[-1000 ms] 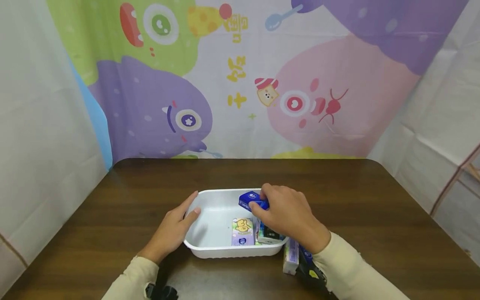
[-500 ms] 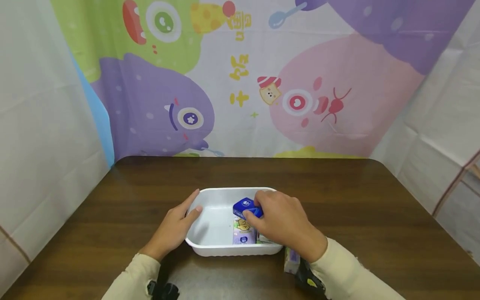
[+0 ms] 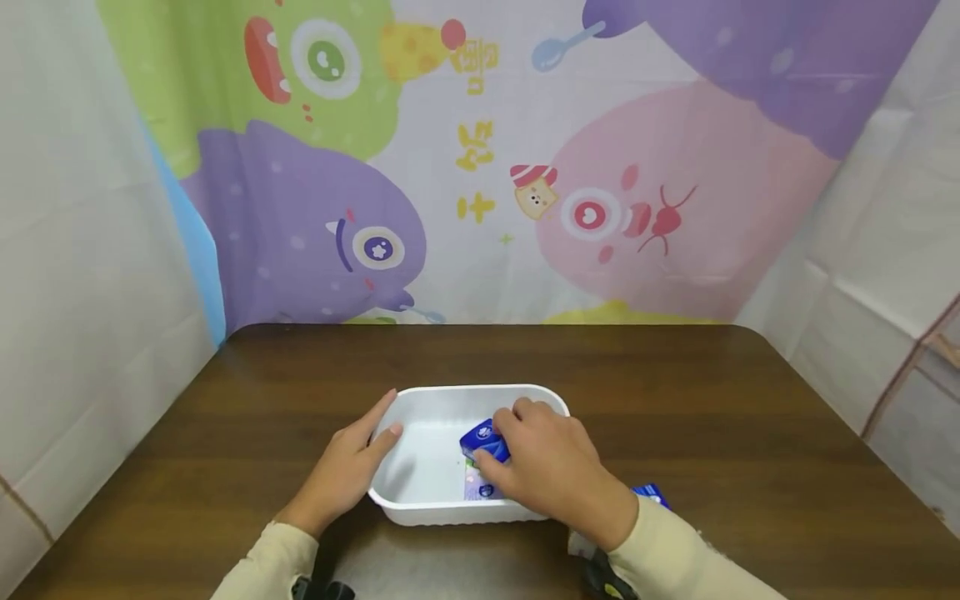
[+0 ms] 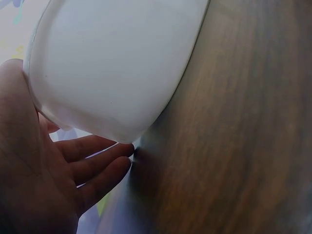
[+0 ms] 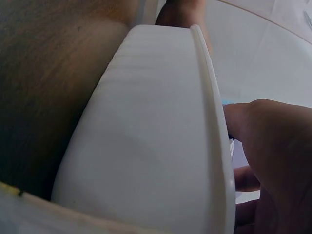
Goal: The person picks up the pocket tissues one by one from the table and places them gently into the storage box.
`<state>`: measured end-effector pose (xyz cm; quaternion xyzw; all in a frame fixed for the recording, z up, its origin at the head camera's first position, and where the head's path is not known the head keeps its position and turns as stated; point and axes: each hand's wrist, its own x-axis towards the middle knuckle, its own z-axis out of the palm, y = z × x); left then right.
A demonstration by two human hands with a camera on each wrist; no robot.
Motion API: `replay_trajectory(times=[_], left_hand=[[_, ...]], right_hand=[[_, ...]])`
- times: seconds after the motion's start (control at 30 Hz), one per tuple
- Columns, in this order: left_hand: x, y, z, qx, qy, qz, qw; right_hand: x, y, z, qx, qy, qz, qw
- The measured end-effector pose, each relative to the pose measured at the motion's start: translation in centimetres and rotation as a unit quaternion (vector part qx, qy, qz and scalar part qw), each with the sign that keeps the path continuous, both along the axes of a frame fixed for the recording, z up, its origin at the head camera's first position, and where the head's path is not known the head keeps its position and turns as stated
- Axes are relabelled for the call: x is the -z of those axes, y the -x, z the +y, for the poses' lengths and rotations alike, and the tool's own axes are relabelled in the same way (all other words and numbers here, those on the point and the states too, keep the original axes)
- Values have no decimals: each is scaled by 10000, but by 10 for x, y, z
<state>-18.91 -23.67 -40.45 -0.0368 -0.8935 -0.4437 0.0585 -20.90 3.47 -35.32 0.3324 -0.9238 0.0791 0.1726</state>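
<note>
A white plastic tray (image 3: pixel 453 515) sits on the brown table. My left hand (image 3: pixel 337 471) holds its left end, thumb over the rim; in the left wrist view the fingers of the left hand (image 4: pixel 48 165) lie against the outside of the tray (image 4: pixel 117 73). My right hand (image 3: pixel 551 467) pinches a small blue tissue pack (image 3: pixel 480 437), tilted inside the tray. Below it shows part of a purple tissue pack (image 3: pixel 480 489) with a printed design. My right hand hides the tray's right side. In the right wrist view, the tray's wall (image 5: pixel 141 122) blocks the pack.
Right of the tray, another blue pack (image 3: pixel 651 493) shows behind my right forearm. A pale pack (image 3: pixel 579 544) and a black object (image 3: pixel 606 575) are partly under that forearm. A cartoon-printed curtain (image 3: pixel 480 275) hangs behind the table's far edge.
My right hand has moved left and toward me with the blue tissue pack, which now covers part of the purple one. My left hand has stayed on the tray's end.
</note>
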Motion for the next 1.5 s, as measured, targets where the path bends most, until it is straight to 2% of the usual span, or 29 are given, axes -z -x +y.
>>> replay_trajectory(times=[0.2,0.47,0.7,0.97,1.5], left_hand=[[1,-3,0,-43,-12,-68,10000],[-1,-1,2,-34,-34,-3,10000],[0,2,2,-44,31,150,9999],[1,1,4,-47,45,128,9999],[1,0,4,-32,54,151,9999]], right_hand=[[4,-5,-1,-270,-71,269,9992],[4,-10,-3,-338,-64,553,9979],[3,-15,-5,-384,-154,506,9979],[5,-19,-6,-582,-288,425,9970],[3,-21,-4,-525,-358,299,9975]])
